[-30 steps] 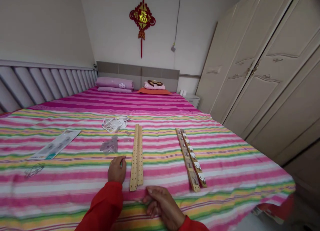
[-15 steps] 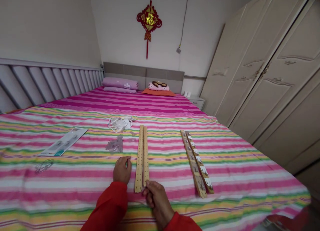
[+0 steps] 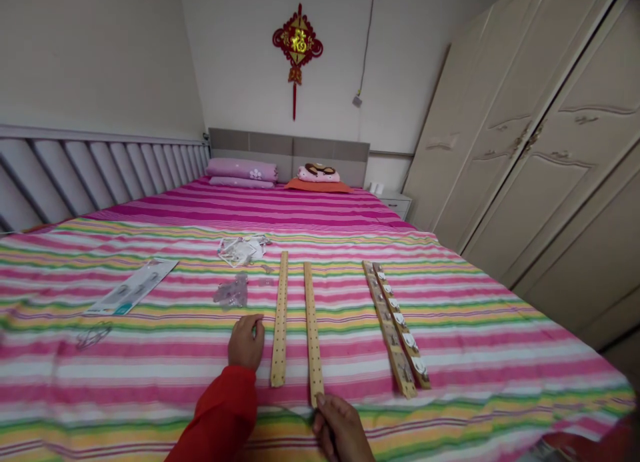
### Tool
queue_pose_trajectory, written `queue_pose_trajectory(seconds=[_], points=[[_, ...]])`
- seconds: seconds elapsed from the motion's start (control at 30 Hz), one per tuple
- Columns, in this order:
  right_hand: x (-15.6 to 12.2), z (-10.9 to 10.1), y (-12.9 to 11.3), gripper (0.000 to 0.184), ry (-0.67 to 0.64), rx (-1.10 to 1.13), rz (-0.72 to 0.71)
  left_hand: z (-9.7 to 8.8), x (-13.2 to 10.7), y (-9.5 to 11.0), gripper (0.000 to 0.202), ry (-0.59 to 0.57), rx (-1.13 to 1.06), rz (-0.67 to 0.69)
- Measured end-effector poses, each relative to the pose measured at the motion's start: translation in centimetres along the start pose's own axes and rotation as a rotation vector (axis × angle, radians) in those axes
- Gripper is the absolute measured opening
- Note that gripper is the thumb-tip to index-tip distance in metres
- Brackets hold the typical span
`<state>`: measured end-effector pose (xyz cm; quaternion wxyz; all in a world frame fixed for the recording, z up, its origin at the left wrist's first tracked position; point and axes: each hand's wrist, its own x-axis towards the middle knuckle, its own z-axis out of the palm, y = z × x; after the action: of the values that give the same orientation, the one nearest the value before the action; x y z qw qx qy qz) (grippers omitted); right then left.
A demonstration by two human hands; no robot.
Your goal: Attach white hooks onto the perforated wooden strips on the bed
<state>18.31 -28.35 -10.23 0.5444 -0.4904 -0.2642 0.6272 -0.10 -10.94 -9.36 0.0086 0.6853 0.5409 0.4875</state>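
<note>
Between the thumb and fingers of my right hand is the near end of a pale wooden strip dotted with small holes. A second strip of the same kind lies to its left, with a gap between the two. My left hand rests on the sheet just left of that second strip, its fingers curled in and nothing visible in them. Beyond my left hand lies a small heap of translucent greyish bags.
Two darker strips lie side by side at right, bearing white round pieces and metal fittings. Farther back is a pile of clear packets. A flat package and a thin wire loop lie at left on the striped bedsheet.
The right-hand strip has moved right and toward me in my right hand, parting from the other strip. My left hand stays nearly where it was.
</note>
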Motion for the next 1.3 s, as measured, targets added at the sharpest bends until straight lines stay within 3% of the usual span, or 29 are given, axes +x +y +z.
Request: queue_pose_trajectory(seconds=[0.07,0.13,0.3,0.5,0.63,0.77,0.9,1.03,1.17,1.3], points=[[0.1,-0.4,-0.2,0.053,0.022,-0.063,0.043,0.0,0.0,0.0,0.020,-0.005,-0.006,0.004],[0.1,-0.7,-0.7,0.053,0.111,-0.133,-0.002,0.0,0.0,-0.1,0.020,-0.011,-0.012,0.005],[0.3,-1.0,-3.6,0.047,0.338,-0.343,-0.411,-0.2,0.0,0.1,0.020,-0.027,-0.008,0.000],[4.3,-0.3,-7.1,0.036,0.270,-0.464,-0.649,-0.6,0.1,0.6,0.022,-0.113,0.043,0.022],[6.9,-0.6,-6.7,0.035,0.256,-0.500,-0.666,-0.9,1.3,1.3,0.027,-0.203,0.178,0.097],[7.3,-0.9,-5.9,0.031,0.247,-0.572,-0.674,-0.6,4.1,2.1,0.032,-0.257,0.402,0.128],[7.1,-0.9,-5.9,0.030,0.260,-0.586,-0.693,0.7,6.7,2.1,0.034,-0.363,0.548,0.120],[7.3,-0.9,-5.9,0.030,0.282,-0.613,-0.695,2.2,7.7,1.5,0.039,-0.475,0.597,0.045],[7.3,-0.8,-5.9,0.032,0.301,-0.632,-0.709,2.8,7.8,1.3,0.047,-0.493,0.583,0.012],[7.2,-0.8,-6.0,0.033,0.299,-0.643,-0.709,2.1,7.8,1.7,0.048,-0.426,0.531,0.014]])
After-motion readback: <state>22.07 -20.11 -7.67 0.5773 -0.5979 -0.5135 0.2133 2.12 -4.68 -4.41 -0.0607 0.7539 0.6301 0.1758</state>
